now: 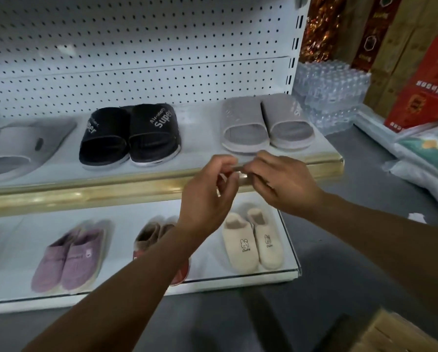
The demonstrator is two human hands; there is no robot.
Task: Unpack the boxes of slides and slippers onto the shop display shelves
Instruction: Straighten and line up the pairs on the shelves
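Two bare hands raised together in front of the gold-trimmed edge of the upper shelf (146, 185). Left hand (207, 196) with fingers curled, thumb and forefinger pinching one end of a small thin strip (238, 168); right hand (281, 184) pinching the other end, fingers bent over it. Strip too small and blurred to name. On the upper shelf, from the left: pale grey slides (17, 151), black slides (130, 135) printed in white with "Super" and smaller lettering above it that cannot be read, then light grey slides (266, 124) just behind the hands, near the shelf's right end. On the lower shelf (238, 278): mauve slippers (68, 260) with a small patch on the toe, brown furry slippers (149, 237) partly hidden by the left forearm, and cream slippers (253, 242) embroidered with a rabbit and a short word beneath, unreadable. White pegboard (136, 47) behind. To the right, shrink-wrapped water bottles (329, 92) and a red carton (424, 85) with unreadable characters. Cardboard box (396, 334) at bottom right.
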